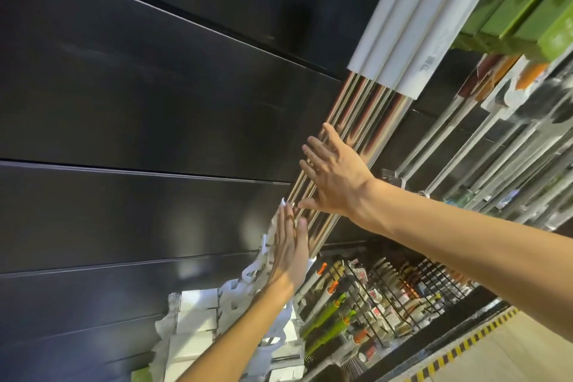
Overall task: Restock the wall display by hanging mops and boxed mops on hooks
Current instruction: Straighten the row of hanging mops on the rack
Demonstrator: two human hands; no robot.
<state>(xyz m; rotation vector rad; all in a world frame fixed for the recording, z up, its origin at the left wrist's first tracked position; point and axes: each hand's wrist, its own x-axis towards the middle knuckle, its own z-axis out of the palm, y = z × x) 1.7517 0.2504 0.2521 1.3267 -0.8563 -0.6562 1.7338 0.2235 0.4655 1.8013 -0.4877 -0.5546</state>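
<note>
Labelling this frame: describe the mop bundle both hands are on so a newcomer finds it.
On the black wall panels, find the hanging mop bundle under the right hand and left hand. Its handles are mirror-chrome with white sleeves above, unlike the thinner poles to the right.

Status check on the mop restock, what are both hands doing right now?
Left hand open, flat against mop handles. Right hand open, fingers spread, pressing the same chrome bundle. Handles hang together against dark wall panel. Nothing blocking.
</note>
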